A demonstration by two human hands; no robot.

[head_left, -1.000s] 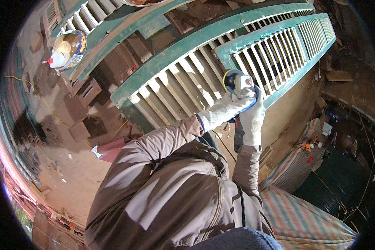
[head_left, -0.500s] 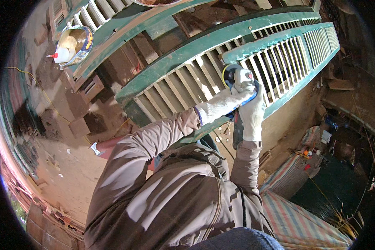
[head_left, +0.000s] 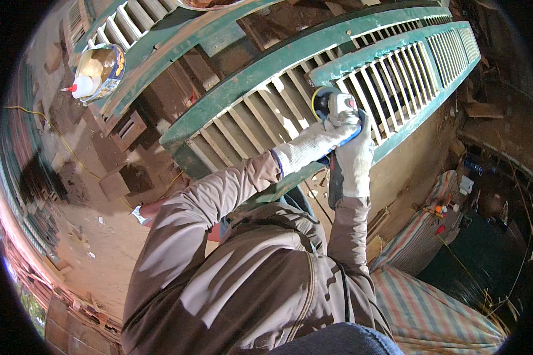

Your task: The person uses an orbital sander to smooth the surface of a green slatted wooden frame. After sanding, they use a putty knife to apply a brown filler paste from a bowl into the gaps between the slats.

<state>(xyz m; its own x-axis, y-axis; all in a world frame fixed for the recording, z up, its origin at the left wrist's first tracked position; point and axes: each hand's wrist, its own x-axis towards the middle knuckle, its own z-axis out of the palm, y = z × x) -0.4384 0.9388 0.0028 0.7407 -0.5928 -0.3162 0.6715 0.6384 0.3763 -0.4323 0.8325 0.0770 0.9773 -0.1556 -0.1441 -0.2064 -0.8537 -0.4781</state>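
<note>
Both my hands wear white knit gloves and are closed around an angle grinder (head_left: pixel 342 104). My left hand (head_left: pixel 315 144) grips it near the head, while my right hand (head_left: pixel 357 160) wraps the blue body behind. A dark disc with a yellow rim (head_left: pixel 321 104) sits on the grinder's left side, close to the left end of a green slatted shutter panel (head_left: pixel 331 72). Whether the disc touches the wood, I cannot tell. This narrow panel lies on top of a larger green slatted shutter (head_left: pixel 210 118). Bare, pale slats show in both.
At upper left, a patterned bucket (head_left: pixel 114 74) holding a white bottle with a red tip (head_left: pixel 84 87) stands on another green frame. Wood blocks (head_left: pixel 124 180) and a yellow cord (head_left: pixel 62 137) lie on the ground at left. Striped cloth (head_left: pixel 432 307) covers the lower right.
My hands and the grinder have shifted slightly to the right along the narrow panel. The whole view has tilted a little. The grip looks the same.
</note>
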